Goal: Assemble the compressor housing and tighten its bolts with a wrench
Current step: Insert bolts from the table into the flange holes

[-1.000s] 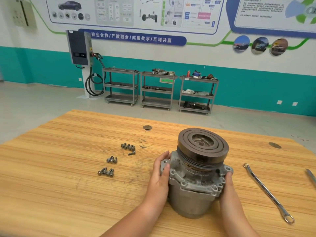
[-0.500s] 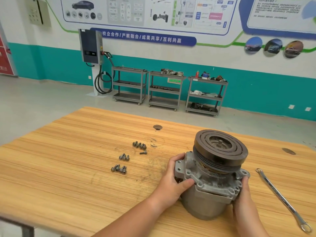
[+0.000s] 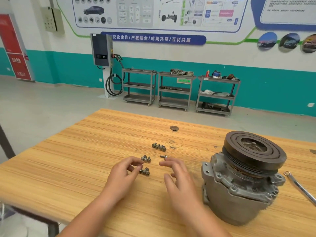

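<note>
The grey metal compressor (image 3: 239, 187) with its dark pulley on top stands on the wooden table (image 3: 68, 168) at the right, with neither hand on it. Several bolts lie in small groups: a far group (image 3: 159, 146), a middle group (image 3: 145, 158), a near group (image 3: 145, 171) and a single bolt (image 3: 163, 156). My left hand (image 3: 125, 171) hovers with loosely bent fingers just left of the middle and near groups. My right hand (image 3: 176, 175) hovers just below the single bolt, fingers spread and holding nothing. A long wrench (image 3: 301, 187) lies right of the compressor.
A round hole (image 3: 174, 128) marks the table beyond the bolts. The table's left edge runs diagonally near my left arm. Three grey shelf carts (image 3: 176, 90) and a wall charger (image 3: 102, 50) stand far back across the floor.
Both hands have let go of the compressor and moved left to the bolts. The view has swung left, so the compressor now sits at the right.
</note>
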`<act>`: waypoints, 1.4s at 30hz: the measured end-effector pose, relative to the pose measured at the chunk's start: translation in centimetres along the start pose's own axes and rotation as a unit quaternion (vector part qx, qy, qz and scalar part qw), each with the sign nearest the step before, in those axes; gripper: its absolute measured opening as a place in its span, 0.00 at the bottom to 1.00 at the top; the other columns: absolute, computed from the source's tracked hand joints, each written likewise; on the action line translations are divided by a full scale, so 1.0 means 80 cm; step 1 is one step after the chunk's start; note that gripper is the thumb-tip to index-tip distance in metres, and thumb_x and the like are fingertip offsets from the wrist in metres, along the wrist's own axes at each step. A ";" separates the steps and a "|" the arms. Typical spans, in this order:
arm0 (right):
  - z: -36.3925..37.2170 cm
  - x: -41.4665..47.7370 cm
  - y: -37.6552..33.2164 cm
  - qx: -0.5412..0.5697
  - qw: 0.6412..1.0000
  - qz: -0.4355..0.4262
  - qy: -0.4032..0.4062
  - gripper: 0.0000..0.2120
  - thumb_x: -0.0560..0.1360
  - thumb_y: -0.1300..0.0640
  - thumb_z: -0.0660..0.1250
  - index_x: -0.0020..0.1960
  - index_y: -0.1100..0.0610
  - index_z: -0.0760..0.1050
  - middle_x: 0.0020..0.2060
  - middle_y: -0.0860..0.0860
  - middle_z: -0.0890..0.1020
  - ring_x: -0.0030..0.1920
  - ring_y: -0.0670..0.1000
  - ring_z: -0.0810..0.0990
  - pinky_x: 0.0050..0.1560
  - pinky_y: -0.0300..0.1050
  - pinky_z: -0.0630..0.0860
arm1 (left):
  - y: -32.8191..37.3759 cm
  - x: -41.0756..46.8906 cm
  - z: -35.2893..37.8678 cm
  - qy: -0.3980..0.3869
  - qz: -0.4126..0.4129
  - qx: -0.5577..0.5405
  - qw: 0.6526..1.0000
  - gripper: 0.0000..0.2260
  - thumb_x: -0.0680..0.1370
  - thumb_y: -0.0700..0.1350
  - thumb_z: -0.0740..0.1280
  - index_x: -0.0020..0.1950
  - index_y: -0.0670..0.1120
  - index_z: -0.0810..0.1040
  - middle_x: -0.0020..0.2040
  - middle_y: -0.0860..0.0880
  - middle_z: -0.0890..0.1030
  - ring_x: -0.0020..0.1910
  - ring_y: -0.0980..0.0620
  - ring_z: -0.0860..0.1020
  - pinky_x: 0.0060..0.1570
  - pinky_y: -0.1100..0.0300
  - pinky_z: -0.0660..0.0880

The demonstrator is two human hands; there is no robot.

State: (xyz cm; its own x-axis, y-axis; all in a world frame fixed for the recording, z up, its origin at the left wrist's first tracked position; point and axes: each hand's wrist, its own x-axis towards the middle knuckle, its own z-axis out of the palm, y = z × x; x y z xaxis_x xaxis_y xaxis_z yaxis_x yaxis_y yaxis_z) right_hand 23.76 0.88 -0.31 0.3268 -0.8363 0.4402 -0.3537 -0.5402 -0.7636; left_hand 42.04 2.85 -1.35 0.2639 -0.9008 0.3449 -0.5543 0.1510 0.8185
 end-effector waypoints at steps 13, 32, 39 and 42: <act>0.069 0.077 0.033 -0.202 0.965 0.078 -0.150 0.08 0.72 0.51 0.68 0.47 0.50 0.70 0.49 0.48 0.73 0.49 0.50 0.76 0.50 0.45 0.74 | -0.039 0.037 0.014 -0.118 0.087 0.282 0.948 0.13 0.75 0.51 0.69 0.60 0.54 0.79 0.58 0.56 0.73 0.58 0.55 0.68 0.57 0.61 0.68; -0.068 -0.060 -0.024 -0.102 0.989 0.030 -0.104 0.07 0.68 0.54 0.63 0.46 0.47 0.76 0.42 0.40 0.75 0.44 0.37 0.77 0.46 0.25 0.68 | 0.059 -0.026 0.030 -0.112 0.218 -0.016 0.969 0.15 0.69 0.40 0.76 0.46 0.59 0.80 0.43 0.59 0.81 0.41 0.60 0.81 0.40 0.69 0.77; -0.182 -0.086 -0.034 -0.096 0.979 -0.018 0.180 0.15 0.70 0.63 0.72 0.43 0.43 0.75 0.43 0.38 0.79 0.37 0.38 0.77 0.36 0.25 0.68 | 0.154 -0.021 0.088 -0.121 0.242 -0.143 0.952 0.10 0.70 0.44 0.75 0.46 0.58 0.81 0.45 0.62 0.83 0.45 0.61 0.81 0.40 0.72 0.74; -0.194 -0.083 -0.022 -0.127 0.981 0.000 0.146 0.16 0.71 0.64 0.71 0.44 0.43 0.76 0.39 0.41 0.80 0.35 0.39 0.76 0.34 0.27 0.68 | 0.161 -0.011 0.104 -0.120 0.244 -0.072 0.960 0.16 0.71 0.40 0.74 0.45 0.62 0.79 0.45 0.64 0.83 0.44 0.61 0.80 0.41 0.72 0.73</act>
State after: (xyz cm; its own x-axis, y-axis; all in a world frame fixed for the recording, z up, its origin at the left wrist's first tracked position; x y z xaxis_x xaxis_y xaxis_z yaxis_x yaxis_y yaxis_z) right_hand 8.60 5.94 5.47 0.0751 -0.8075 0.5851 -0.5720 -0.5155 -0.6381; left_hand 28.11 2.20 5.12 -0.1976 -0.7739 0.6017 -0.4469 0.6174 0.6474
